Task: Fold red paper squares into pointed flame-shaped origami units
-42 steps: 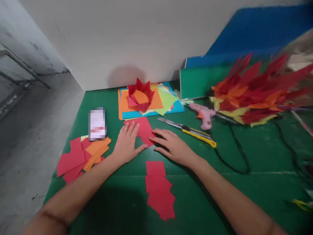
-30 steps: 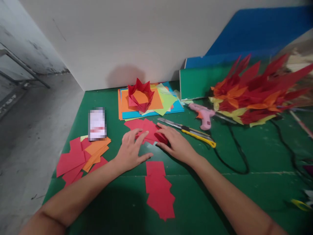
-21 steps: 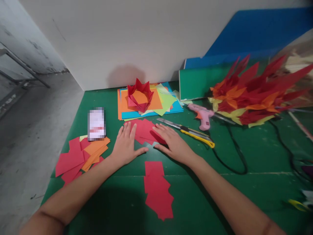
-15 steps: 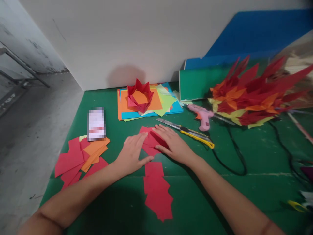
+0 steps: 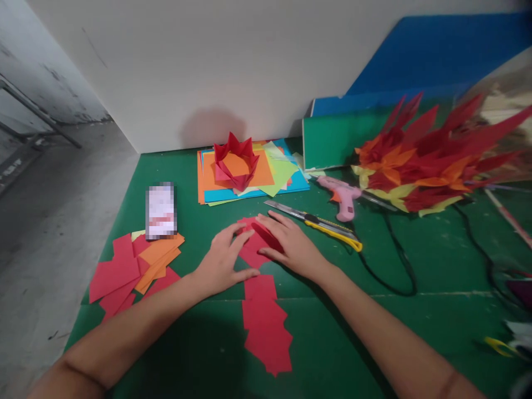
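A red sheet of paper (image 5: 251,254) lies on the green table in front of me, partly hidden by both hands. One flap is folded up and looks darker in the shade of my right palm. My right hand (image 5: 296,248) curves over that flap, its fingers at the far edge and its thumb at the near side. From the other side, my left hand (image 5: 222,255) touches the sheet's left edge with bent fingertips, its thumb stretched away toward me. Just below the hands, several red paper pieces (image 5: 266,327) overlap in a column.
A phone (image 5: 161,210) rests beside red and orange paper pieces (image 5: 120,266) at left. Behind are a paper stack (image 5: 266,172) and a red folded paper ring (image 5: 220,172). A cutter knife (image 5: 316,224), pink glue gun (image 5: 343,197), its cord and a flame-like paper piece (image 5: 415,160) lie right.
My left fingers have bent more, with the forefinger shifting slightly over the sheet toward the raised flap. My right hand stays nearly in place. The whole view has moved a little.
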A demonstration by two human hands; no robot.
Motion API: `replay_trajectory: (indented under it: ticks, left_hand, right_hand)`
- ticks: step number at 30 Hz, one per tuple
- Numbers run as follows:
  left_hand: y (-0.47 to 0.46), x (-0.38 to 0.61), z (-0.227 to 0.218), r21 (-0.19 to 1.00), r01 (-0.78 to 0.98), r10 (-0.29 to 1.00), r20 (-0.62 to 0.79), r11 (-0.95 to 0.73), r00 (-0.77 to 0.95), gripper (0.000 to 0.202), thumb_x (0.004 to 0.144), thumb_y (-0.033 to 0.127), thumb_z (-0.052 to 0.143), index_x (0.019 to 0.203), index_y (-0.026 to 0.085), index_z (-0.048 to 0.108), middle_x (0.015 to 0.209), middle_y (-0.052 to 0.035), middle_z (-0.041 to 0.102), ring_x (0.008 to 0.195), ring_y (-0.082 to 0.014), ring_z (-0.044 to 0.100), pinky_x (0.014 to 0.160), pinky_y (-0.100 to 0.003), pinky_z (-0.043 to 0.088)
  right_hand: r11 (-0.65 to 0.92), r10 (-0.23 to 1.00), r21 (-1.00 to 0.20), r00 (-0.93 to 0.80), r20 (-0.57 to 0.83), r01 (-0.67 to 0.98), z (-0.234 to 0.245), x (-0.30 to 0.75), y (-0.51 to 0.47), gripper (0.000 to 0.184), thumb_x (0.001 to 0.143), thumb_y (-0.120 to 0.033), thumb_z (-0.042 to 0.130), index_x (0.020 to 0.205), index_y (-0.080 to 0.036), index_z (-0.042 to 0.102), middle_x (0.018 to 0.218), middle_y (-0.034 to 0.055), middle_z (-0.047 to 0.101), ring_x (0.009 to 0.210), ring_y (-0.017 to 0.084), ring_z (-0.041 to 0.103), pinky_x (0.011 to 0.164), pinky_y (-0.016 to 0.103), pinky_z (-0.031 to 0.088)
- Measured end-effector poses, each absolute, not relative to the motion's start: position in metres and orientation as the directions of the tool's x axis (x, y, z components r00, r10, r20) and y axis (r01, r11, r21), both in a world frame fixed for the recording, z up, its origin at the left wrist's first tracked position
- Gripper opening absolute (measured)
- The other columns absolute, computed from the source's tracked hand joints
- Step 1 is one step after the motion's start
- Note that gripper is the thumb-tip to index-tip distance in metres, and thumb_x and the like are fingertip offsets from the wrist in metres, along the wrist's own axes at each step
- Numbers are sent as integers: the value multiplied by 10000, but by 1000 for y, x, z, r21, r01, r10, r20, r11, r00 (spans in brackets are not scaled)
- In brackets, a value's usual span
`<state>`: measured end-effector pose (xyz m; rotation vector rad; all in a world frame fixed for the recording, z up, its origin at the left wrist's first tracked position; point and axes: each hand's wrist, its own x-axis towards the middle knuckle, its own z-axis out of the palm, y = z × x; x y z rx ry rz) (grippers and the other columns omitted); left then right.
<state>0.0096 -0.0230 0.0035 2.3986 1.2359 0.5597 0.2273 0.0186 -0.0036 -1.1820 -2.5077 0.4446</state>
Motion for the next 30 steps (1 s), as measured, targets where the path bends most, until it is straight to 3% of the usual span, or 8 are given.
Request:
replay_trajectory:
  ticks: [8,11,13,16,22,25,28,30]
  left_hand:
    - [-26,14,9,369,769,849,135,-521,510,628,884,484,501,1399,166,334,1466,-189,326,1348,-318,322,1079,-522,307]
    - [-41,20,11,336,683,746,106,-649,657,707,841,611,489,1403,203,359,1492,-168,303,1367,-353,284,1087,-563,255]
    - [-52,24,11,355,569,629,75,-742,774,832,793,714,443,1418,175,339,1511,-157,281,1392,-337,244,1121,-533,219]
    - [-59,27,10,386,478,529,30,-789,848,737,858,653,395,1409,165,356,1521,-129,275,1410,-267,235,1153,-459,198]
    - [-60,24,16,528,361,422,-6,-768,906,633,901,572,404,1401,184,384,1491,-106,347,1416,-250,233,1150,-434,229]
    - [-70,25,26,587,311,387,5,-748,922,919,722,742,523,1437,195,332,1531,-144,232,1409,-379,181,1101,-540,279]
    - [-83,28,34,518,140,208,75,-844,975,587,812,630,518,1341,383,455,1541,62,224,1429,-313,155,1125,-494,284]
    - [-89,30,34,446,32,89,108,-895,990,379,912,477,445,1276,402,522,1493,128,321,1424,-216,212,1134,-421,306]
  right_hand:
    - [626,773,-403,-599,208,667,-1,214,19,588,859,-520,517,1344,-194,449,1374,107,517,1210,276,466,1022,467,397]
    - [631,770,-407,-598,223,661,-3,216,20,550,890,-483,476,1363,-207,428,1382,102,508,1222,274,452,1015,472,399]
    - [625,775,-402,-595,214,669,-4,216,19,550,893,-478,471,1374,-218,415,1390,92,502,1234,270,443,1019,469,395]
    - [609,787,-400,-586,194,685,-2,217,19,572,877,-504,496,1367,-220,419,1393,80,500,1240,273,438,1031,468,382]
    - [605,786,-436,-588,190,667,1,217,18,563,883,-502,497,1348,-192,426,1407,86,482,1270,263,423,1058,452,354]
    - [607,783,-444,-591,194,659,2,218,18,521,905,-488,464,1346,-212,429,1405,79,484,1277,255,428,1060,456,353]
    - [606,782,-448,-595,184,657,3,219,18,525,905,-502,452,1353,-228,427,1408,82,481,1281,266,428,1057,473,354]
    - [600,784,-452,-597,169,660,4,219,18,529,904,-509,449,1354,-232,428,1414,81,474,1279,269,429,1056,475,355]
